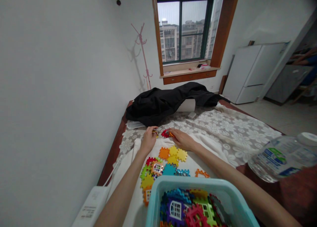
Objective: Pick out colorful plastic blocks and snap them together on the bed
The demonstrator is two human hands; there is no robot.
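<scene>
Over the white cloth (194, 162), your left hand (149, 137) is pinching a small piece (155, 132); apart from it, your right hand (182, 140) is touching an orange piece (171, 134), its grip unclear. The tub (188, 179) is standing close, probably keeping more tiles (169, 212) within reach.

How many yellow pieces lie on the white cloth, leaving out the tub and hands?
4 visible: upper yellow piece, right yellow piece and lower yellow piece, grouped beside the plain orange piece; fourth yellow piece left of the tub. Others may be hidden.
</scene>
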